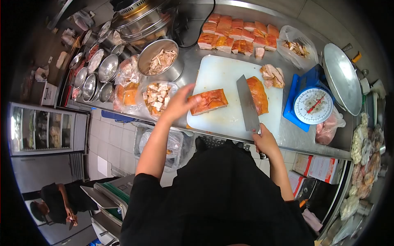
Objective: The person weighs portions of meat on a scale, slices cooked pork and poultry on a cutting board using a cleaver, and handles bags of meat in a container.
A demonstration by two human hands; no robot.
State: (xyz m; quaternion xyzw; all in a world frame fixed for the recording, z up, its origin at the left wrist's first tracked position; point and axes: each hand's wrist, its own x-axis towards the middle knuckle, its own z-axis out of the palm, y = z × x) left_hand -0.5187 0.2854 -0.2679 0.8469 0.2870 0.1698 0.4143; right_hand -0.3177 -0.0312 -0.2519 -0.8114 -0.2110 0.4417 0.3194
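Currently, one cleaver (248,105) is gripped by the right hand (265,142); two meat slabs (210,102) are carried on one board (221,74), left edge overhung by the left hand (178,103), fingers spread.

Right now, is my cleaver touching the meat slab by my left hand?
Apart: the head view plainly shows bare white cutting board between the cleaver and that meat slab.

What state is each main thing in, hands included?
Silver rectangular metal cleaver: unsheathed, handheld
Bare right hand: closed, holding the cleaver
Bare left hand: open, spread
Left reddish-brown rectangular meat slab: in one piece
Round silver metal pot: uncovered, holding cut meat
White rectangular board: lying flat
Blue dial scale: reading illegible
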